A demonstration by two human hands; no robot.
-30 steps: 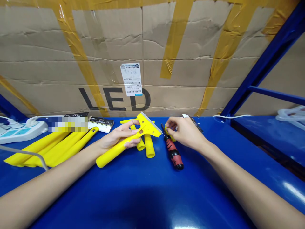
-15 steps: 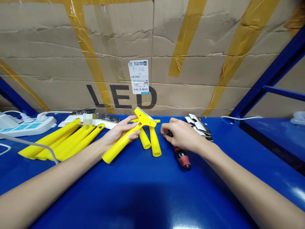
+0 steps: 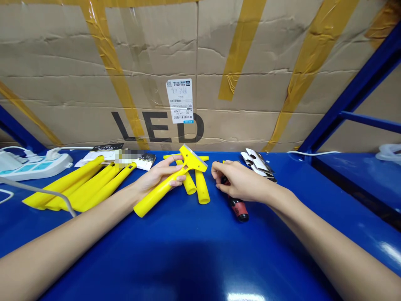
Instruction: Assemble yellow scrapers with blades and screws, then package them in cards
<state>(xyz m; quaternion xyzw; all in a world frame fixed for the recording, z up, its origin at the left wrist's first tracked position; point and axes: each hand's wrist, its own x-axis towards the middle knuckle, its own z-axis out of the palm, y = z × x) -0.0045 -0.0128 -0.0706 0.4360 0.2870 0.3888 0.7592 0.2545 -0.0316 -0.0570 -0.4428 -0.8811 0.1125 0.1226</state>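
In the head view, right of centre, the right hand (image 3: 240,179) hides the upper part of one red-and-black screwdriver (image 3: 239,208); whether its curled fingers pinch anything cannot be told. At centre, the left hand (image 3: 156,173) grips one yellow scraper (image 3: 160,191), partly covering two loose scrapers (image 3: 202,188) behind.

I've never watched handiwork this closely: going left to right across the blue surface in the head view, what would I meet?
White power strip → bunched yellow handles → held yellow scraper → red-and-black screwdriver → black-and-white cards → something see-through at the edge.
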